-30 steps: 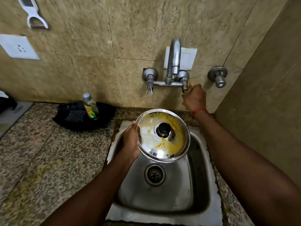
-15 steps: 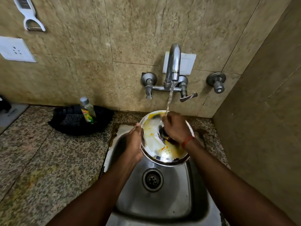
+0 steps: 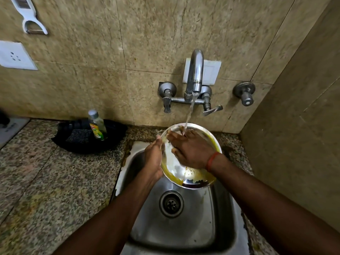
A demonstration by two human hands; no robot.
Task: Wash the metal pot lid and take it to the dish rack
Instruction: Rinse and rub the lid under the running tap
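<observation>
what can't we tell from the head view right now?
- Black knob of the round metal pot lid: hidden under the right hand.
- Dish rack: outside the frame.
- Label on the clear soap bottle: too small, blurred.
- Left hand fingertips: behind the lid's rim.

Beige marbled wall tiles (image 3: 88, 85) rise behind a speckled granite counter (image 3: 46, 172), with a white socket plate (image 3: 15, 56) at upper left and a plain beige side wall (image 3: 298, 135) at right.
</observation>
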